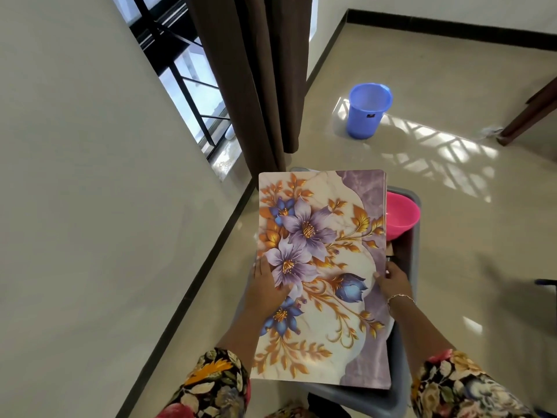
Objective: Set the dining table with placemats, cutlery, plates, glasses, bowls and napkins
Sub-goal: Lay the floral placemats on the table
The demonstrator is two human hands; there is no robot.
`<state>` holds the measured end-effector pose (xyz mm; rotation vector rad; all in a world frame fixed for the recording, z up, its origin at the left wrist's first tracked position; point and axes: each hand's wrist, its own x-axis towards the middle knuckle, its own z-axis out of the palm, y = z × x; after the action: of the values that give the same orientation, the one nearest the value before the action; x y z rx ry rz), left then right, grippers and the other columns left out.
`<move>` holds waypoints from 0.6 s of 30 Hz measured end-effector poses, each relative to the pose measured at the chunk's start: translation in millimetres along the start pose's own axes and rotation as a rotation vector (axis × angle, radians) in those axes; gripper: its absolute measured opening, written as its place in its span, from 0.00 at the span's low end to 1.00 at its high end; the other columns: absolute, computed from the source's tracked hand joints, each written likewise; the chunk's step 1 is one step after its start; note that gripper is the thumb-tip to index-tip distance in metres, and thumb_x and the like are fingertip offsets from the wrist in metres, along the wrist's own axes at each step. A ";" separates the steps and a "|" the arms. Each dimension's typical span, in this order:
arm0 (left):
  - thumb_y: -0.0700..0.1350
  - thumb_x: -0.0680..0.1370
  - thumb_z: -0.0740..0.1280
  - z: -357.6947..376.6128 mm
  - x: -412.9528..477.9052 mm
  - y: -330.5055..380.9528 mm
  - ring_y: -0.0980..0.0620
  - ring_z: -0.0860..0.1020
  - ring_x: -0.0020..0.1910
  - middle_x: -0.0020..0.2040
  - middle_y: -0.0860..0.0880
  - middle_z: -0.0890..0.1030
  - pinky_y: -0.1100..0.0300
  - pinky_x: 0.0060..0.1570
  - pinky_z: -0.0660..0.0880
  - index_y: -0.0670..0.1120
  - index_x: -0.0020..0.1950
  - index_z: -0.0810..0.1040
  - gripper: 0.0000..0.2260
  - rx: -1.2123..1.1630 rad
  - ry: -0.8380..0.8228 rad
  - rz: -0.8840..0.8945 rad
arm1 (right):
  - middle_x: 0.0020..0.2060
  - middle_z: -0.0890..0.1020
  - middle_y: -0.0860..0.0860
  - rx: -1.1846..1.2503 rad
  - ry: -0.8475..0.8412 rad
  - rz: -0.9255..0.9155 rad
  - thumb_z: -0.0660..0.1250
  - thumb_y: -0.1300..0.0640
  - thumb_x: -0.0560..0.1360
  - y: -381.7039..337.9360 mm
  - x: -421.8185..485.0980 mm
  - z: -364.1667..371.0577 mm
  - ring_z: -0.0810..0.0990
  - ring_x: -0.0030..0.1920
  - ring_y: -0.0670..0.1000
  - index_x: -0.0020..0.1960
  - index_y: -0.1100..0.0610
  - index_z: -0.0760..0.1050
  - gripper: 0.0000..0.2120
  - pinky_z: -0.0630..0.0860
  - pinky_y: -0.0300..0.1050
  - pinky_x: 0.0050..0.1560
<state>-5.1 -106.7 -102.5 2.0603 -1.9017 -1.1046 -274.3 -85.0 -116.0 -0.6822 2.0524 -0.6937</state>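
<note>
Left hand (265, 285), right hand (393, 282): grip clamped on placemats (319, 224) (hiding tub (366, 399)); pink bowl (401, 215) beside.

Bright daylight enters through the window (196, 95), casting a lattice of glare on the glossy floor (437, 152); wide-angle distortion bends the edges.
</note>
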 end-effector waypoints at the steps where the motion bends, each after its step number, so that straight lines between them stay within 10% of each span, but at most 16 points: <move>1: 0.52 0.73 0.70 0.4 -1.1 -0.5 0.42 0.63 0.72 0.73 0.41 0.63 0.47 0.69 0.64 0.40 0.74 0.57 0.37 -0.004 0.004 0.007 | 0.51 0.79 0.64 0.035 -0.005 -0.027 0.62 0.68 0.75 -1.4 -2.9 -2.4 0.73 0.46 0.54 0.57 0.67 0.73 0.11 0.67 0.42 0.45; 9: 0.60 0.69 0.67 -4.5 -14.2 -1.2 0.44 0.63 0.72 0.72 0.44 0.64 0.46 0.67 0.67 0.46 0.75 0.58 0.39 -0.027 0.004 0.004 | 0.50 0.75 0.56 0.404 0.061 -0.146 0.57 0.75 0.75 -23.5 -41.1 -22.5 0.71 0.49 0.53 0.60 0.70 0.72 0.15 0.69 0.23 0.33; 13: 0.57 0.71 0.69 -24.2 -25.4 12.0 0.43 0.63 0.72 0.72 0.43 0.63 0.44 0.67 0.67 0.46 0.75 0.56 0.38 -0.089 0.011 0.029 | 0.50 0.75 0.56 0.476 0.117 -0.176 0.57 0.74 0.75 -31.4 -60.4 -38.8 0.71 0.49 0.53 0.60 0.70 0.71 0.14 0.72 0.37 0.43; 18: 0.51 0.74 0.70 -56.9 -53.8 42.0 0.45 0.73 0.64 0.64 0.45 0.72 0.51 0.63 0.70 0.45 0.70 0.62 0.30 -0.394 0.012 0.041 | 0.46 0.75 0.56 0.491 0.138 -0.312 0.58 0.74 0.75 -49.5 -93.9 -66.2 0.70 0.46 0.53 0.56 0.70 0.73 0.11 0.69 0.27 0.34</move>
<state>-2.9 -87.5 -15.8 1.7978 -1.5575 -1.3267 -272.9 -40.8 1.0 -0.6807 1.8026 -1.4008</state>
